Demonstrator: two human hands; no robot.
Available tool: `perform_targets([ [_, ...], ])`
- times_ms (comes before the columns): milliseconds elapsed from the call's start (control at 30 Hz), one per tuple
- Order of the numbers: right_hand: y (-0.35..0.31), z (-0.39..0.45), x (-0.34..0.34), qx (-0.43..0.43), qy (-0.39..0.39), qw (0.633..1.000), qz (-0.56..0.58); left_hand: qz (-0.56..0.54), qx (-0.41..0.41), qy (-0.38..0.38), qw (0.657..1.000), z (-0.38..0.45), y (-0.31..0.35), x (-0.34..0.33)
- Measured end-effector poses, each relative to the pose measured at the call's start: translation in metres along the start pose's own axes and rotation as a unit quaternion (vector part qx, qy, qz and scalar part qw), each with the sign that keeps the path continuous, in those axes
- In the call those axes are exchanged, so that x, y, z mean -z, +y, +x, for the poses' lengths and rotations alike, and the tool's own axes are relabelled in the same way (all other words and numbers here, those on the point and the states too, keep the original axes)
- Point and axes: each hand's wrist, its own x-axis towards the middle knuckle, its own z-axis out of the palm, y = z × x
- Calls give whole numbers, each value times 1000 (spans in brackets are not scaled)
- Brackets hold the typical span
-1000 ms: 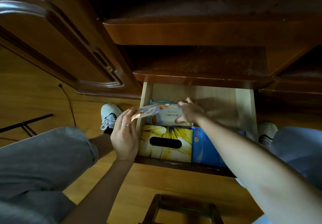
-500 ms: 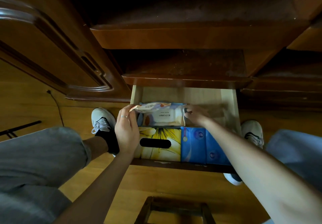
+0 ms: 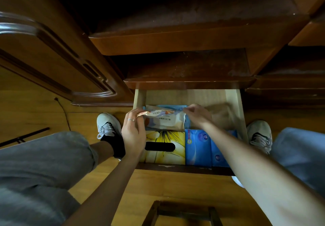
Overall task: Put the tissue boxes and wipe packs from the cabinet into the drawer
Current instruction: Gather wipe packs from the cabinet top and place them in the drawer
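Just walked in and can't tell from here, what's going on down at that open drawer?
A person is crouched over the open drawer, setting a wipe pack into it with both hands. The left hand pinches the pack's left end and the right hand holds its right end. The pack lies behind a yellow tissue box and blue tissue packs already in the drawer's front.
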Motion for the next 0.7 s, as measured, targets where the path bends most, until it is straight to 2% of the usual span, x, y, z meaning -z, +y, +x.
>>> perform_targets([
  [33,-8,-1,1,-22,-33,996,85,-16,-6,-4,1000,1,2,-3],
  [100,-20,-4,5,-82,-175,939,285,-69,1,-14,998,4,11,-10],
  [167,-23,-8,9,-81,-274,899,332,-135,44,-18,990,8,17,-15],
  [233,-19,-11,8,-68,-313,885,340,-190,110,-17,975,15,16,-15],
  [300,-14,-11,8,-60,-298,881,362,-200,156,-40,966,21,10,-11],
  [367,-11,-7,8,-58,-233,885,400,-151,177,-74,970,22,5,-5],
  [433,-9,-3,8,-56,-151,904,397,-70,170,-92,979,20,0,-3],
  [500,-5,2,8,-57,-94,935,337,-2,159,-94,983,16,-8,-4],
  [567,1,2,8,-52,-90,948,300,34,153,-93,983,13,-15,-4],
  [633,4,1,6,-44,-118,944,304,52,128,-101,985,13,-18,-4],
  [700,3,-1,7,-55,-161,920,353,113,35,-137,983,16,-19,-4],
])
